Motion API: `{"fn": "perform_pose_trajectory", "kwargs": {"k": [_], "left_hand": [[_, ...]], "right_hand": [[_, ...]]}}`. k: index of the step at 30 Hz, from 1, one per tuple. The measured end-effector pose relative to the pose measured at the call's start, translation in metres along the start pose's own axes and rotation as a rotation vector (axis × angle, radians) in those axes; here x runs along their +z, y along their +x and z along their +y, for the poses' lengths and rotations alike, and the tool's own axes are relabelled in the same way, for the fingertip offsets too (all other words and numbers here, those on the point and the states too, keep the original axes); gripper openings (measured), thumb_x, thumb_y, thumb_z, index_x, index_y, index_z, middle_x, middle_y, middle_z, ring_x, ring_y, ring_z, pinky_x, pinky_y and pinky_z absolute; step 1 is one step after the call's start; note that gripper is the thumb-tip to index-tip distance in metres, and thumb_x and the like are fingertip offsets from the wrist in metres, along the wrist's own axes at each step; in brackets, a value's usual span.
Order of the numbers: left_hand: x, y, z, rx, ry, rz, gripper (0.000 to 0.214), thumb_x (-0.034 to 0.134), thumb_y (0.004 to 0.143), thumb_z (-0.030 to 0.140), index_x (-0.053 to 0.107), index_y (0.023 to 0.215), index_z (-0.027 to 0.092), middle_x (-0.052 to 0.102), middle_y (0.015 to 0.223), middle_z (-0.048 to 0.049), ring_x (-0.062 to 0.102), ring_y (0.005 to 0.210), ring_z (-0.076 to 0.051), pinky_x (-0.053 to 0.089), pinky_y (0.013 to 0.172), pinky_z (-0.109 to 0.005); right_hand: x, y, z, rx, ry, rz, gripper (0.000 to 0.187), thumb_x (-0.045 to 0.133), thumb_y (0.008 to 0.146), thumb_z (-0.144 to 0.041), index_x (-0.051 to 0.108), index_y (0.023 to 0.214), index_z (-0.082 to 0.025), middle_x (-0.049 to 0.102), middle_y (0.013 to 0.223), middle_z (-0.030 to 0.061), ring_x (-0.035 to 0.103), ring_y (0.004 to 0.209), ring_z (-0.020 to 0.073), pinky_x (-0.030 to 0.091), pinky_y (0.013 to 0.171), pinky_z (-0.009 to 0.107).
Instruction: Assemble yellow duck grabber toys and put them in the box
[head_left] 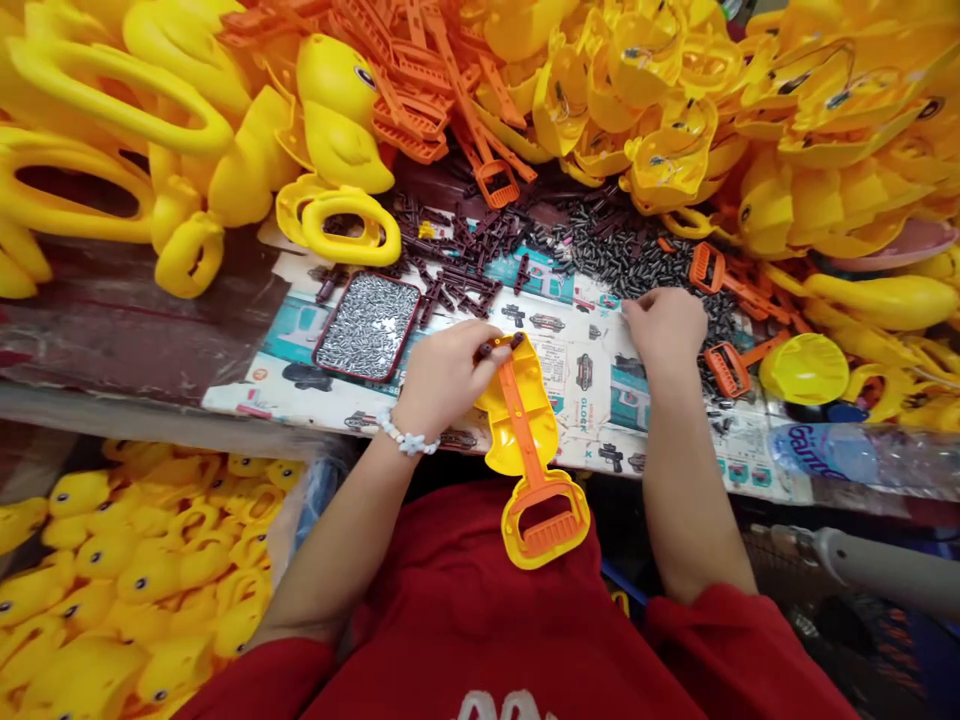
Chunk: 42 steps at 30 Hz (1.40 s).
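The left hand [442, 375] is closed, gripping a yellow toy [499, 440] by its end near a dark pin [487, 350]; the right hand [664, 325], half open, touches a pile of pins [637, 250].

A tray of metal pins [367, 327] lies on printed paper [574, 400]

**Head-camera frame: bright, even light, wide-angle bowing**

Light: bright and diffuse; source out of view. Highlights: soft sheen across the yellow plastic duck bodies [337, 110]. Glare: white streaks on the clear plastic water bottle [847, 455] and sparkle over the steel pins in the rectangular tray [367, 327]. Shadows: faint beneath the left hand [442, 380] and right hand [664, 330]; deepest below the table edge [225, 410]. Distortion: edge bowed, corner ducks [82, 680] stretched. Focus: sharp centrally, slightly softer at the corners.
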<state>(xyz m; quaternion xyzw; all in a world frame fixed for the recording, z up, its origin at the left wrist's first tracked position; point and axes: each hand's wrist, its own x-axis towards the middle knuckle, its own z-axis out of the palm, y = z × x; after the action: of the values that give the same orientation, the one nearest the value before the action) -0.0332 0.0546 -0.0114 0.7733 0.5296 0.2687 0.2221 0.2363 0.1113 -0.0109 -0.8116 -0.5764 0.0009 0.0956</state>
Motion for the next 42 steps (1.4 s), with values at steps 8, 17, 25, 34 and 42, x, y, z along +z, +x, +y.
{"fn": "perform_pose_trajectory", "kwargs": {"k": [8,17,25,34,42], "left_hand": [[-0.001,-0.008,0.002,-0.066,0.021,0.034,0.022,0.052,0.087,0.030,0.067,0.096,0.017,0.070,0.091,-0.0049,0.064,0.081,-0.019,0.047,0.071,-0.030],[-0.004,-0.013,0.010,-0.171,0.093,0.030,0.021,0.053,0.089,0.030,0.066,0.096,0.016,0.070,0.094,-0.0060,0.065,0.084,-0.020,0.047,0.069,-0.030],[-0.004,-0.014,0.016,-0.157,0.153,0.036,0.019,0.053,0.090,0.030,0.064,0.093,0.016,0.069,0.092,-0.0059,0.065,0.082,-0.021,0.043,0.062,-0.028],[-0.007,-0.024,0.020,-0.159,0.073,-0.027,0.021,0.049,0.092,0.027,0.062,0.100,0.013,0.067,0.101,-0.0097,0.065,0.090,-0.024,0.050,0.072,-0.033],[-0.005,-0.047,0.004,-0.098,-0.177,0.040,0.032,0.063,0.082,0.019,0.054,0.112,0.013,0.064,0.110,-0.0106,0.062,0.101,-0.023,0.050,0.089,-0.035]], "right_hand": [[-0.016,-0.016,-0.014,-0.035,-0.039,-0.020,0.015,0.053,0.073,-0.009,0.065,0.081,-0.006,0.055,0.075,0.0142,0.050,0.074,0.0249,0.037,0.074,0.038],[-0.062,-0.112,-0.055,-1.234,-0.043,0.041,0.024,0.044,0.089,-0.010,0.054,0.068,-0.012,0.048,0.072,0.0052,0.041,0.072,0.0166,0.031,0.064,0.029],[-0.055,-0.098,-0.074,-1.309,-0.180,0.143,0.023,0.046,0.088,-0.008,0.046,0.066,-0.014,0.044,0.070,0.0059,0.036,0.072,0.0189,0.024,0.061,0.031],[-0.054,-0.099,-0.087,-1.294,-0.175,0.211,0.023,0.044,0.087,-0.009,0.049,0.066,-0.013,0.044,0.067,0.0054,0.037,0.070,0.0185,0.025,0.061,0.031],[-0.040,-0.121,-0.080,-1.018,0.166,0.057,0.017,0.048,0.094,-0.018,0.058,0.081,-0.013,0.056,0.078,0.0022,0.051,0.074,0.0137,0.035,0.065,0.028]]}}
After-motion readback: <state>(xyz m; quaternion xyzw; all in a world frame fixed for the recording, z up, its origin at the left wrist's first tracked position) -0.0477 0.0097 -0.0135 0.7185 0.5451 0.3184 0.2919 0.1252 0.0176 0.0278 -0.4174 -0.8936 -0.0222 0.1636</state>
